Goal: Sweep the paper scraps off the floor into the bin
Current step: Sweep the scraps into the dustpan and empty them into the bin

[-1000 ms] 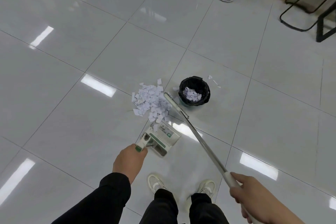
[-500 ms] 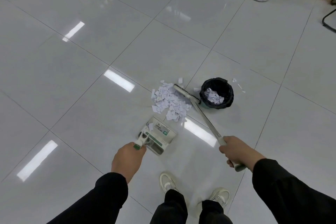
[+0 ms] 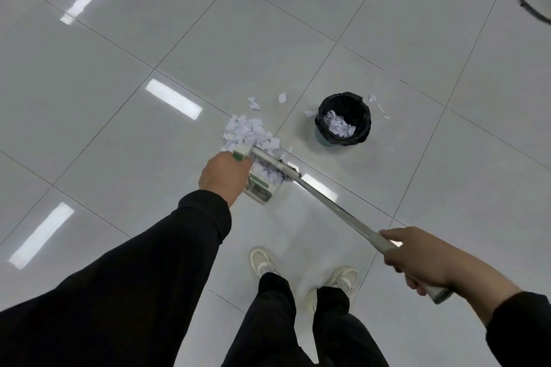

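The broom (image 3: 325, 197) lies on a long diagonal, its pale grip low at the near right and its head pointing far and left, down at the mouth of the dustpan (image 3: 264, 185). The right hand (image 3: 417, 256) has its fingers wrapped round the grip end of the handle. The left hand (image 3: 225, 176) is closed round the dustpan's short white-and-green handle; the pan sits on the floor with its open side toward the paper scraps (image 3: 249, 134), and some scraps lie inside it. The main heap lies just beyond the pan, touching its far edge. A few stray scraps (image 3: 282, 97) lie farther off, and others lie beside the bin (image 3: 344, 119), which stands upright to the right of the heap, lined with a black bag and holding paper.

The floor (image 3: 119, 83) is glossy pale tile with thin dark joints and bright strips of reflected ceiling light. Two pale shoes (image 3: 264, 262) stand near, below black trouser legs. A dark metal frame (image 3: 533, 6) shows at the far right corner.

Compared with half a second ago, the pan now sits against the heap, with scraps in it, where before it lay apart from the heap. The broom head, which was beyond the heap next to the bin, is now at the pan.
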Action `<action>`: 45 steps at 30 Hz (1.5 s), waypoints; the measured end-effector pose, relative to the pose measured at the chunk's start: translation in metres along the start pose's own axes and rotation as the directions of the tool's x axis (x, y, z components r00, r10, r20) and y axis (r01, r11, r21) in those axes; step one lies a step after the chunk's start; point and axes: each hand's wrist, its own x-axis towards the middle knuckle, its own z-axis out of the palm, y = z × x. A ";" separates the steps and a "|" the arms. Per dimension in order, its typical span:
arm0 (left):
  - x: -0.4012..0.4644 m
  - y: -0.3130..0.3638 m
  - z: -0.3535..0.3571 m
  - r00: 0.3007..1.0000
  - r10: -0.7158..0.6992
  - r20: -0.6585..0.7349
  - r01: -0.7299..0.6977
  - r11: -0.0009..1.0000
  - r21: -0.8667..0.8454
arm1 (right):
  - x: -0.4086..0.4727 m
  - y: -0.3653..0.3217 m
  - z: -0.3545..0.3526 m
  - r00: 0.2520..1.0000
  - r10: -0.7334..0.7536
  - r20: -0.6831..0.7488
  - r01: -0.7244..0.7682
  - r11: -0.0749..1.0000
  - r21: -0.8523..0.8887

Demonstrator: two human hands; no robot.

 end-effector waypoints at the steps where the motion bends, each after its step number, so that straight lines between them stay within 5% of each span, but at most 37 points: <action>1: 0.001 0.000 -0.001 1.000 0.005 0.002 -0.005 1.000 -0.010 | -0.008 0.004 -0.002 1.000 -0.006 -0.013 0.006 1.000 0.016; 5: -0.011 -0.018 -0.008 0.995 -0.009 0.101 0.024 0.988 -0.151 | -0.025 0.024 0.006 0.997 -0.040 -0.068 0.046 0.995 0.088; 10: -0.035 -0.034 -0.013 0.911 -0.129 0.391 0.292 0.872 -0.393 | -0.028 0.022 0.011 0.992 -0.053 -0.113 0.084 0.951 0.297; 23: -0.152 -0.032 0.002 0.977 -0.087 0.196 0.187 0.793 -0.580 | -0.041 0.028 -0.002 0.992 -0.085 -0.097 0.128 0.734 0.667; 28: -0.189 -0.015 -0.005 0.985 -0.098 0.142 0.160 0.832 -0.531 | -0.052 0.058 -0.018 0.984 -0.116 -0.132 0.176 0.701 0.691; 41: -0.291 0.120 0.066 0.961 0.270 -0.055 -0.276 0.934 -0.227 | -0.119 0.217 -0.131 0.915 -0.292 -0.280 0.404 0.704 0.584; 45: -0.292 0.156 0.090 0.957 0.279 -0.074 -0.287 0.950 -0.124 | -0.115 0.251 -0.145 0.905 -0.304 -0.298 0.424 0.699 0.576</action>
